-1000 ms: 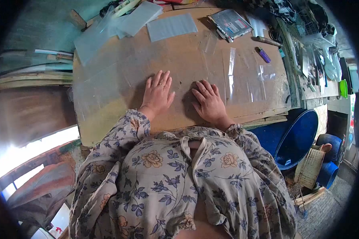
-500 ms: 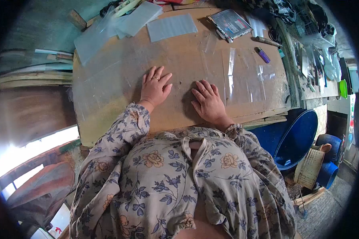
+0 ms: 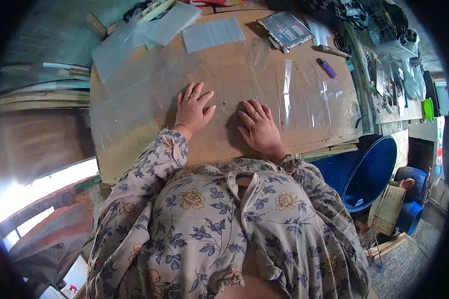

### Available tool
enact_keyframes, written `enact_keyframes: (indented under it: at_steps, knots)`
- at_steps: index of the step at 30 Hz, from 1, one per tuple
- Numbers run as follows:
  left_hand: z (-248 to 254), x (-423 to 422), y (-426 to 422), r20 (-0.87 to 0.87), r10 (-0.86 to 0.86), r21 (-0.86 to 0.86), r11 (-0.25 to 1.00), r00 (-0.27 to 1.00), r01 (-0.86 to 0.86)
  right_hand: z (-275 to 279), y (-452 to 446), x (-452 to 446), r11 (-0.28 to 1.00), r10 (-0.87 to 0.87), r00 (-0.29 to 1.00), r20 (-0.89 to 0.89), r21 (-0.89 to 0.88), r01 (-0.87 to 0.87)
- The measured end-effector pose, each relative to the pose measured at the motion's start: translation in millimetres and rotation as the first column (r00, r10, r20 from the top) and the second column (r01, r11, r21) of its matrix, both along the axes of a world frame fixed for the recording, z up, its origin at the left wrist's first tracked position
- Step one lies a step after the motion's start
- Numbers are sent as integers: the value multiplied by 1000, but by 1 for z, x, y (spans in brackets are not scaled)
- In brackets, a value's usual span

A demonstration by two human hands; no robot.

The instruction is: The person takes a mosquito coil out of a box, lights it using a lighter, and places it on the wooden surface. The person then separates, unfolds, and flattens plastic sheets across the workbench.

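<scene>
My left hand (image 3: 192,108) lies palm down on the wooden table (image 3: 219,144), its fingers spread, a ring on one of them. To the right of it, my right hand (image 3: 258,123) rests on the same surface with its fingers stretched out. Neither holds anything. Clear plastic sheets (image 3: 129,99) lie flat to the left of my left hand. Another clear plastic piece (image 3: 314,99), catching the light, lies just right of my right hand.
Stacked translucent plastic bags (image 3: 172,25) and a single one (image 3: 213,35) lie at the far side. A dark printed packet (image 3: 285,31), a purple lighter (image 3: 327,68) and a knife-like tool (image 3: 331,50) are at the back right. Below the right edge stands a blue barrel (image 3: 369,174).
Both hands keep their places on the table. The view has shifted very slightly; nothing else has visibly moved.
</scene>
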State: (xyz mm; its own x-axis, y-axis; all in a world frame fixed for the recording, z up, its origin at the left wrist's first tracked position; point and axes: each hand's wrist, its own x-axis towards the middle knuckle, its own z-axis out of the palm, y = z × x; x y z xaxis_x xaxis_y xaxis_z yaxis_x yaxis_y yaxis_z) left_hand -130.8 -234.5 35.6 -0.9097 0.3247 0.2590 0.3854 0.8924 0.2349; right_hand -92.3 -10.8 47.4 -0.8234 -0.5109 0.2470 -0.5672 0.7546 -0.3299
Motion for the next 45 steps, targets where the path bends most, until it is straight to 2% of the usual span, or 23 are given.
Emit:
enact_keyframes:
  at_steps: [6,9,11,13,16,17,18,19,20,23,26,28,29,32,35,38,39,40,41,42,43,44,45]
  knots:
    - [-2,0,-1,-22,-4,3,1000,1000,4,2,1,1,1000,-7,1000,7,2,7]
    - [0,1,1,-29,-6,1,1000,1000,6,-1,8,3,997,18,997,-72,-73,-23]
    - [3,1,2,-35,-5,-5,1000,999,5,-3,22,3,960,5,986,-169,-275,-52]
    - [5,2,3,-6,9,-32,999,1000,-9,-6,48,6,895,-251,950,-186,-418,155]
    - [2,1,4,-40,1,-6,1000,999,-2,-15,131,1,741,-662,661,-352,-441,507]
    - [2,1,5,-41,10,-33,999,999,-11,-18,163,3,595,-799,541,-262,-474,649]
    - [1,1,5,-45,-3,-24,1000,999,2,-19,193,3,375,-906,421,-46,-550,746]
    - [-1,0,7,-47,-1,-27,1000,999,-1,-34,228,-1,224,-967,251,-36,-583,781]
    - [-1,0,6,-49,3,-31,999,999,-4,-23,248,4,213,-977,190,-97,-408,888]
    - [-3,-1,7,-42,-6,-22,1000,999,5,-37,293,-1,131,-983,88,-163,-276,952]
    - [-2,0,10,-23,21,-44,999,1000,-22,-34,301,-9,72,-996,62,-58,-198,978]
    - [2,1,7,-28,43,-42,998,999,-44,-22,303,-12,97,-995,99,-12,106,990]
    - [3,0,7,-17,36,-37,999,999,-37,-4,291,-15,34,-997,24,67,158,987]
    - [8,2,4,-15,38,-18,999,999,-38,0,294,-14,164,-985,169,-41,99,981]
    - [13,5,4,-2,45,-13,999,999,-45,-14,315,-18,70,-997,72,-30,57,996]
    - [13,5,1,11,56,-9,998,998,-55,-1,302,-30,186,-982,190,-15,-287,940]
    - [13,5,1,12,53,4,999,998,-54,-7,294,-38,282,-932,352,88,-435,855]
    - [13,5,1,15,49,17,999,999,-49,-23,284,-46,537,-776,630,-32,-559,632]
    - [13,6,1,16,62,22,998,998,-62,-12,247,-52,643,-552,832,51,-609,464]
    - [14,6,1,9,63,23,998,998,-63,17,191,-47,817,-469,883,17,-372,441]
    - [14,6,2,3,65,24,998,998,-65,16,144,-45,651,-367,879,303,-591,476]
    - [15,6,2,3,75,26,997,997,-75,17,105,-45,778,-293,940,175,-527,341]
    - [15,6,2,17,73,28,997,997,-73,9,69,-44,734,-212,941,265,-592,332]
